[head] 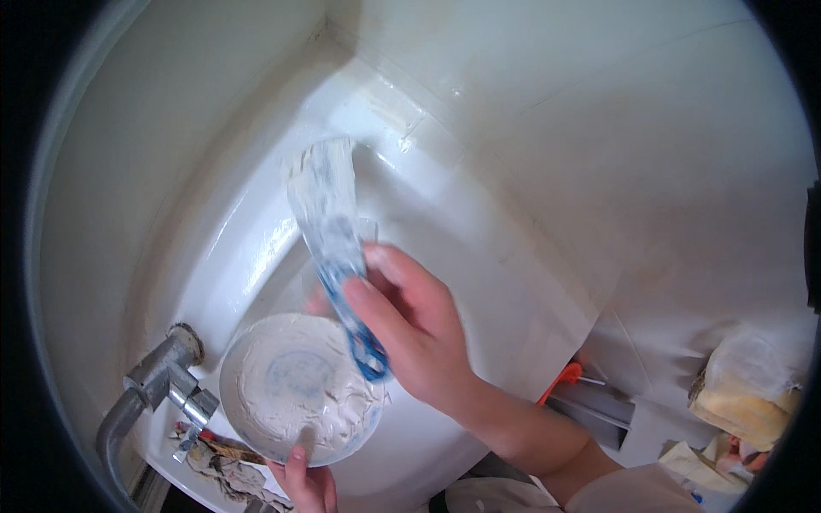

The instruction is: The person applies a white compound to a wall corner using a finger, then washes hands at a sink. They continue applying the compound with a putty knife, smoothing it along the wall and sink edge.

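Note:
A putty knife (337, 256) with a blue handle, its wide blade smeared with white paste, is in my right hand (410, 320), fingers wrapped about the handle. The blade points up and away over a white basin. Below it, my left hand (304, 478) grips the near rim of a round bowl (298, 388), thumb over the edge. White paste coats the inside of the bowl, thicker on its right side. Part of the bowl's right edge lies behind the knife handle.
A metal tap (160, 372) juts from the basin (256, 256) at left, with a crumpled dirty cloth (221, 471) beneath. White walls meet in a corner beyond. At lower right are an orange-handled tool (564, 378), a grey container (596, 407) and a yellowish bundle in clear plastic (744, 391).

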A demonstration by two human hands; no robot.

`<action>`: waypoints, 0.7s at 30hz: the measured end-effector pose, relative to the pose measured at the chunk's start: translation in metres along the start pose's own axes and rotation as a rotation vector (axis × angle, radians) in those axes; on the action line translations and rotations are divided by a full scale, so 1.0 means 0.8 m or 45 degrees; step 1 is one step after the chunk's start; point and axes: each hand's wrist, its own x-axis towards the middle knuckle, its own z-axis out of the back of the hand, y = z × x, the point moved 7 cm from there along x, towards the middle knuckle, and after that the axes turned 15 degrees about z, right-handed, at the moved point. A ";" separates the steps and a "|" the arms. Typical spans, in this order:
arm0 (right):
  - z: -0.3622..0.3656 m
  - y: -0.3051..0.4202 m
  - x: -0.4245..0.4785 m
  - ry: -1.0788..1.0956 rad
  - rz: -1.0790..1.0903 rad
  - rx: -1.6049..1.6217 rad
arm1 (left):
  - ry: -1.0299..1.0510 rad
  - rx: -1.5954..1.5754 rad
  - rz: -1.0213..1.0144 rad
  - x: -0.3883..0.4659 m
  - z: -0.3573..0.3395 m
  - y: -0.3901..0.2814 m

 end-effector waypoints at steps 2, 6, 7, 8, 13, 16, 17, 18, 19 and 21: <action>-0.009 -0.010 0.037 -0.053 0.024 0.096 | -0.017 0.040 0.055 -0.002 0.011 -0.001; -0.021 -0.025 0.092 -0.168 0.125 0.138 | 0.012 0.031 0.103 -0.003 0.021 0.004; -0.023 -0.027 0.102 -0.201 0.172 0.136 | 0.013 0.030 0.101 -0.004 0.019 0.004; -0.024 -0.030 0.109 -0.236 0.178 0.145 | 0.015 0.028 0.100 -0.005 0.017 0.004; -0.025 -0.036 0.131 -0.352 0.188 0.119 | 0.012 -0.011 0.168 -0.005 0.015 0.008; -0.022 -0.040 0.143 -0.375 0.111 0.100 | 0.025 -0.030 0.158 -0.005 0.015 0.008; -0.023 -0.039 0.147 -0.387 0.112 0.140 | 0.024 -0.031 0.155 -0.006 0.016 0.008; -0.026 -0.037 0.150 -0.399 0.115 0.180 | 0.025 -0.031 0.153 -0.006 0.017 0.008; -0.029 -0.036 0.154 -0.412 0.114 0.220 | 0.038 -0.034 0.147 -0.006 0.018 0.008; -0.033 -0.041 0.157 -0.460 -0.016 0.331 | 0.066 -0.040 0.137 -0.005 0.022 0.008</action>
